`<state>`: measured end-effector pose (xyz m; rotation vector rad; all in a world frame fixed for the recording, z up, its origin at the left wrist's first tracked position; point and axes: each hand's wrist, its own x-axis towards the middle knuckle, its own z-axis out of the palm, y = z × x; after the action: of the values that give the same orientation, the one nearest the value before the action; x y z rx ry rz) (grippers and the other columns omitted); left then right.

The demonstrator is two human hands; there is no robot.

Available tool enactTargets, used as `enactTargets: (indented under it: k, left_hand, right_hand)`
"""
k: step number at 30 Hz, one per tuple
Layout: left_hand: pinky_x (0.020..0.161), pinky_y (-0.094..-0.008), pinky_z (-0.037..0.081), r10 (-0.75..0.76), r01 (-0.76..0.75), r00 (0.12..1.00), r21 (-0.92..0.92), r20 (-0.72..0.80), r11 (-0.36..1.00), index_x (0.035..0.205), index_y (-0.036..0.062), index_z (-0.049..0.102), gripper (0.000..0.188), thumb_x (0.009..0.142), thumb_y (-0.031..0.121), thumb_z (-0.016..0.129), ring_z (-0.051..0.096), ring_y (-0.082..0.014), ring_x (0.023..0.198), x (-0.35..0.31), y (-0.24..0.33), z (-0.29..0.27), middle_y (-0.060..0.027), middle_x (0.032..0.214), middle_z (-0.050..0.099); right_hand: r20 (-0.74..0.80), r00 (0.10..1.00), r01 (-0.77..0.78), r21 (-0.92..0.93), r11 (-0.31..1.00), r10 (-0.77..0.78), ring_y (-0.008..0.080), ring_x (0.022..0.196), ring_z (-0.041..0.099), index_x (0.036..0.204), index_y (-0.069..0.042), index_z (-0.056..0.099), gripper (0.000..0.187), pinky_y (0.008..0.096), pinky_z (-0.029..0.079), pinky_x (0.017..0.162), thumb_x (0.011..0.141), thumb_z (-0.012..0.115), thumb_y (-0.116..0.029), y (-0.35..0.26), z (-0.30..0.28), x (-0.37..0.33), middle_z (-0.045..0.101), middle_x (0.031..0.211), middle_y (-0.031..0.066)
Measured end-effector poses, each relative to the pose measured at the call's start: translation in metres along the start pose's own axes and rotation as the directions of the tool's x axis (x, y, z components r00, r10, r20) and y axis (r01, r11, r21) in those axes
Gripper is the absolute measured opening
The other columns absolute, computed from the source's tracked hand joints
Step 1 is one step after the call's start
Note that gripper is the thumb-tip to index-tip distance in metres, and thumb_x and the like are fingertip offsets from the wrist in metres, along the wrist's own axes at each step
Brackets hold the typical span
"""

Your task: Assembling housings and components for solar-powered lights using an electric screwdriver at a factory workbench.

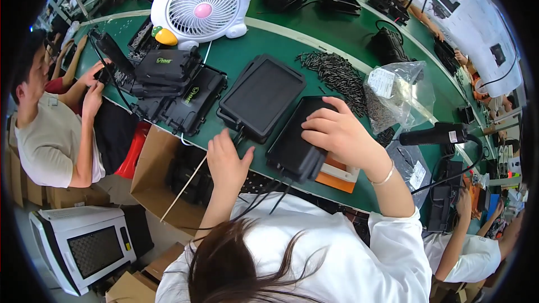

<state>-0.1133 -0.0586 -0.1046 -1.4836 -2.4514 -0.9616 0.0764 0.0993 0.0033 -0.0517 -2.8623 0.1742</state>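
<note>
Two black plastic cases stand side by side on the green bench in front of me. The left case lies flat with its recessed panel up. My left hand is at its near corner, fingers stretched out and thumb apart; whether the fingertips touch the case I cannot tell. My right hand is closed over the right case, fingers bent across its top. That case sits tilted near the bench edge, with thin black cables below it. Under my right wrist lies an orange and white box.
Beyond the cases lie a heap of dark screws and a clear plastic bag. An electric screwdriver is at right. Stacked black cases and a fan stand left. A carton is below; co-workers sit both sides.
</note>
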Motion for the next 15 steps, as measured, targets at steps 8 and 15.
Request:
enactTargets:
  k: [8, 15]
  left_hand:
    - [0.064, -0.0390, 0.045, 0.088, -0.089, 0.994, 0.005, 0.063, 0.996, 0.085, 0.0018, 0.055, 0.014, 0.076, 0.011, 0.061, 0.055, -0.0307, 0.075, 0.021, -0.036, -0.001, -0.0126, 0.077, 0.055]
    - [0.063, -0.0389, 0.045, 0.161, -0.158, 0.982, -0.040, 0.098, 0.987, 0.087, 0.0005, 0.055, 0.016, 0.078, 0.012, 0.061, 0.055, -0.0325, 0.072, 0.039, -0.059, -0.017, -0.0136, 0.077, 0.054]
  right_hand:
    - [-0.084, 0.996, 0.006, -0.058, 0.998, -0.011, 0.0182, 0.098, 0.054, 0.090, -0.010, 0.061, 0.022, 0.0464, 0.031, 0.099, 0.068, 0.059, -0.009, 0.000, 0.042, 0.026, 0.061, 0.097, 0.0037]
    - [-0.054, 0.999, 0.002, -0.072, 0.997, -0.006, 0.0224, 0.106, 0.049, 0.105, -0.011, 0.060, 0.044, 0.0441, 0.032, 0.097, 0.062, 0.066, -0.009, 0.002, 0.063, 0.030, 0.056, 0.109, 0.0059]
